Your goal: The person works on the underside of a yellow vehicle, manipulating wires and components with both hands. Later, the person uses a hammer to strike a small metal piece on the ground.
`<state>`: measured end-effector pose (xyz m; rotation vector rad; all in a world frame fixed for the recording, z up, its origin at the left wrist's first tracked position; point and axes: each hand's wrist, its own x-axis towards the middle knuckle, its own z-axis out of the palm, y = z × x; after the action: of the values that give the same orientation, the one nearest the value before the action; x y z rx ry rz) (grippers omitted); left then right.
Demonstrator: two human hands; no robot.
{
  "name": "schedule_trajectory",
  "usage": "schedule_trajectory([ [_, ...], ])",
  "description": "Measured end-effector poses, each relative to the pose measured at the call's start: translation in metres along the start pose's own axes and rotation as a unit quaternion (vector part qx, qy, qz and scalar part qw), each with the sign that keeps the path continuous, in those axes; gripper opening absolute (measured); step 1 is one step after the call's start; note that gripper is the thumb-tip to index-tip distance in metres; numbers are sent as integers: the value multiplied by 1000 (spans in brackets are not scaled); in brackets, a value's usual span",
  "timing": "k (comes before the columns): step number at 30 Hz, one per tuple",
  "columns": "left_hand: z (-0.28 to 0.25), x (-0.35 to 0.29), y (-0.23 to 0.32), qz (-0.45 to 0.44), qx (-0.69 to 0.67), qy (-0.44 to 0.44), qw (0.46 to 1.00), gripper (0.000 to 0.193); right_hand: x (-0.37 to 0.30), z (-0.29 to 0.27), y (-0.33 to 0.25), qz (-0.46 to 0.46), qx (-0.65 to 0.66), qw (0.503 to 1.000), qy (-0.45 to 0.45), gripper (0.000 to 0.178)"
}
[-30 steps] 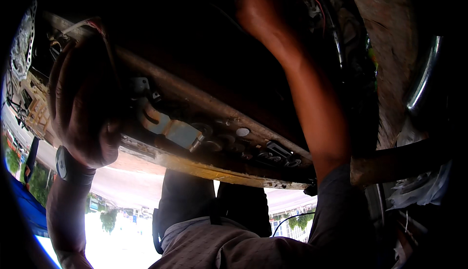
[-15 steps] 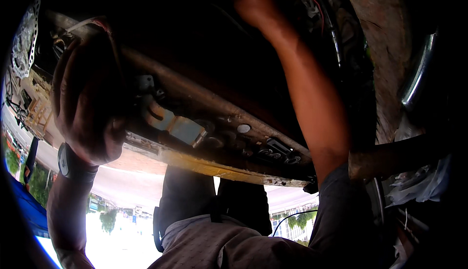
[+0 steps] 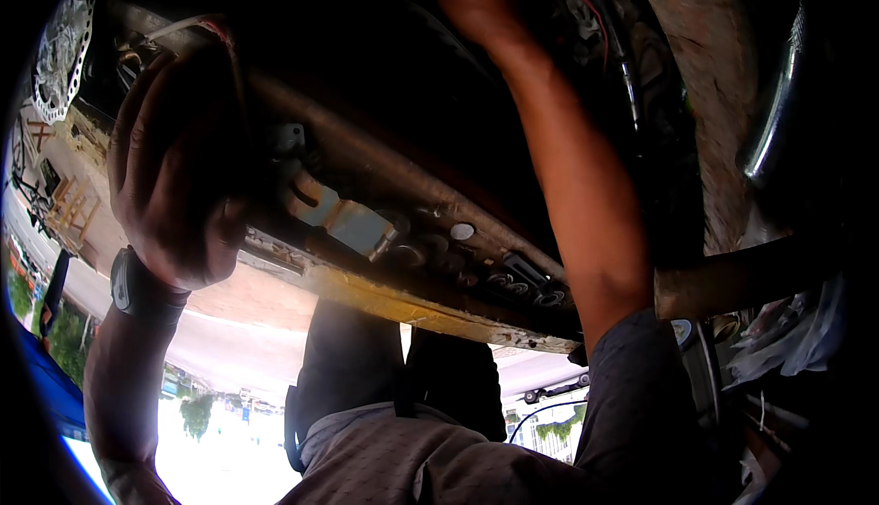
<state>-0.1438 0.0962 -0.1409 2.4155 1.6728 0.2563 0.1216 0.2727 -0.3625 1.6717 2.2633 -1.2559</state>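
Observation:
My left hand (image 3: 179, 175) is curled over the left end of a worn wooden tray (image 3: 366, 294), thumb bent at the near rim and fingers pointing away; the palm side is dark. Inside the tray, just right of it, lie a bent metal bracket (image 3: 339, 221), a small plate with a hole (image 3: 291, 137) and a round pale disc (image 3: 462, 231). My right hand (image 3: 474, 1) reaches far forward past the tray into deep shadow. Only its back and wrist show; the fingers, and anything in them, are lost in the dark.
A perforated brake disc (image 3: 64, 56) in clear plastic stands at the far left. Cables and a red wire (image 3: 586, 10) lie right of my right wrist. A rough wooden post (image 3: 710, 93), a shiny metal tube (image 3: 776, 102) and plastic bags (image 3: 787, 331) line the right side.
The view has shifted slightly, so the tray and my left hand sit a little further right. My left hand keeps its hold; my right hand stays in the same dark area.

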Motion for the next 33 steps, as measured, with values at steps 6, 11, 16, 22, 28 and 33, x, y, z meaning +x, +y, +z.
schedule_trajectory([
  [6, 4, -5, 0, -9, -3, 18, 1000, 64, -25, -7, 16, -91, 121, 986, 75, 15],
  [11, 5, -3, 1, -1, 3, 28, 1000, 62, -42, -29, 10, 26, 227, 972, 58, 22],
  [16, 2, -1, 2, -5, 8, 30, 1000, 60, -36, -64, 21, 40, 514, 853, 84, 9],
  [22, 0, -1, 4, -20, 11, 31, 999, 59, -74, -93, -1, -13, 627, 779, 5, 21],
  [28, -5, 1, 8, -23, 0, 48, 999, 55, -120, -104, -30, -36, 627, 778, -2, 20],
  [33, -7, 0, 13, -26, 19, 32, 999, 59, -165, -107, -53, -57, 623, 780, 10, 19],
])
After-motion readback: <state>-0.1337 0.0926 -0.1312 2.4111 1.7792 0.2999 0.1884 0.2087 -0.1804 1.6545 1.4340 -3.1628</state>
